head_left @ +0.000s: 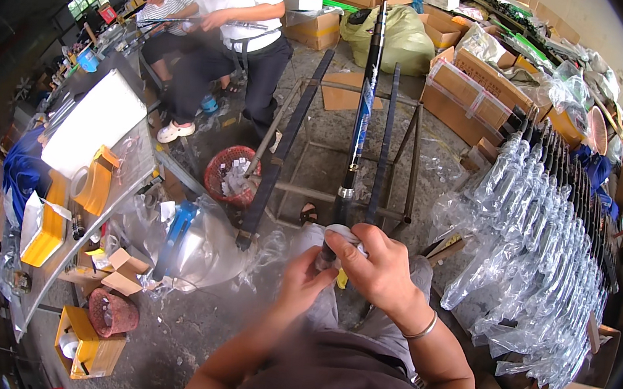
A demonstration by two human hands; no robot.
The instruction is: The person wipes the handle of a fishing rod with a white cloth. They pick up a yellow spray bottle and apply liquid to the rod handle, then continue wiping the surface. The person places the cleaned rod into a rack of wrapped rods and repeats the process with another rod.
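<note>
At six o'clock, one black rod (358, 123) is gripped at its butt by two hands: left hand (304, 278) and right hand (378, 267), fingers clamped around it. Bagged rods (544, 244) are stacked at three o'clock; one red basket (231, 174) is seen at ten o'clock.

Bare forearms, a thin silver bangle (423, 330) on the right wrist, dark brown top, grey trousers.

From my right hand (380, 268) and my left hand (304, 278) just beside it, the fishing rod (361, 116) runs forward over the metal rack (347, 152). Bagged rods (545, 236) lie right of my right hand; the red basket (231, 175) and worktable (91, 169) lie left of my left.
</note>
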